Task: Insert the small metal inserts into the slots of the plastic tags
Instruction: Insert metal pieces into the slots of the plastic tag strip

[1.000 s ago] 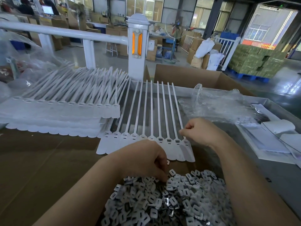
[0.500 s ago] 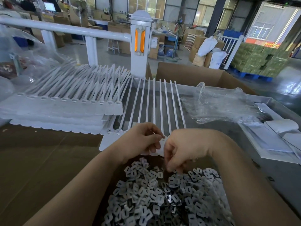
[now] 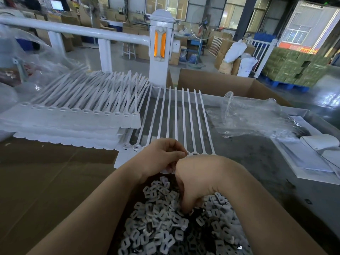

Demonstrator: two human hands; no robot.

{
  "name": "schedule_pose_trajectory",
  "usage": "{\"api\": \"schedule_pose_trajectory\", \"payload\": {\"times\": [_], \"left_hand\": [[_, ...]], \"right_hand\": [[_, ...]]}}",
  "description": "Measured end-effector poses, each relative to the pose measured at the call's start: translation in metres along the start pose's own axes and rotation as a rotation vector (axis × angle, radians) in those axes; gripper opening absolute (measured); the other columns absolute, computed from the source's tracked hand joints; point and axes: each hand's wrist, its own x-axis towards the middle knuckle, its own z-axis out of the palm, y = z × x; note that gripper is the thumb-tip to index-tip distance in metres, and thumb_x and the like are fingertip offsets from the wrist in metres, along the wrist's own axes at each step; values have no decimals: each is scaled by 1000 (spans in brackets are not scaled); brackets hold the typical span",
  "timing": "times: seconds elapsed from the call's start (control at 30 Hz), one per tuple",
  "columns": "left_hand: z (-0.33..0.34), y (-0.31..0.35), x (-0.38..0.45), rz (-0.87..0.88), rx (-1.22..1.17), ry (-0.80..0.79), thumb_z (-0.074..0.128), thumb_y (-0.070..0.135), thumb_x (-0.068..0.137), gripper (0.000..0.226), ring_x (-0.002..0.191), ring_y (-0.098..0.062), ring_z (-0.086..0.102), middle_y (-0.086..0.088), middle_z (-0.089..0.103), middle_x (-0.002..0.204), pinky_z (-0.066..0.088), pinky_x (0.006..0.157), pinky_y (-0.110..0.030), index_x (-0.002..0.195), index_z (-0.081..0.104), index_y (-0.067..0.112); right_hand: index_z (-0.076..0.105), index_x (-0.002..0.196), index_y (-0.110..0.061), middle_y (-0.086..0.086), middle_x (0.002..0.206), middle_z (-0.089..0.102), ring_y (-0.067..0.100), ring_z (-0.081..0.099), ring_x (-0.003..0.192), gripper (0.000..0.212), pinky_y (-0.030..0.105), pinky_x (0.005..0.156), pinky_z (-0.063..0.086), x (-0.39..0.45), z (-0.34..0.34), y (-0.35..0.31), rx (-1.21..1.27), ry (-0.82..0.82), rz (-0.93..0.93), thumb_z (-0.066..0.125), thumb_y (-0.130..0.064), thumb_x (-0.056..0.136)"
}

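White strip: row of plastic tags (image 3: 176,122) lies flat on the bench (image 3: 248,150), tails pointing away from me, heads at the near edge just beyond the inserts pile.
Inserts: heap of small metal inserts (image 3: 165,223) sits nearest me, touching the tag heads' side of the bench.
Left hand (image 3: 161,155): grip curled, fingertips pinched at a tag head mid-row; what sits between them is too small to tell.
Right hand (image 3: 195,179): grip curled down into the heap, fingertips buried among inserts; I cannot tell whether it has 1 yet.
Change: 1 second ago the left was digging in the heap and the right was up at the row's right end; now they have swapped jobs.
Meaning: I judge 1 slot is being filled while the next insert is fetched.
Done stock: stacked tags (image 3: 73,116) lie left of the row.
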Motion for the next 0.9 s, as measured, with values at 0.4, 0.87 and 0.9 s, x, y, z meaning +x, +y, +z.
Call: {"api": "schedule_pose_trajectory", "payload": {"times": [0.4,0.87,0.9], "left_hand": [[0,0,0,28,-33,22,61,11,95,9,61,-8,60,1,69,71,48,56,-19,92,69,13],[12,-2,0,219,618,266,66,25,91,16,112,-10,50,17,59,106,40,103,-40,99,65,38],[13,-3,0,213,618,254,66,25,91,15,113,-12,50,16,59,106,40,105,-41,101,67,37]], "right_hand": [[73,87,-14,1,67,71,8,57,49,5,18,44,44,-2,-9,38,274,78,-69,72,-18,85],[72,86,-16,-8,64,69,-3,57,52,3,15,46,44,15,-3,75,795,592,63,69,-15,86],[72,86,-16,-7,65,69,-3,57,53,3,15,46,44,14,-4,77,813,591,66,69,-15,86]]}}
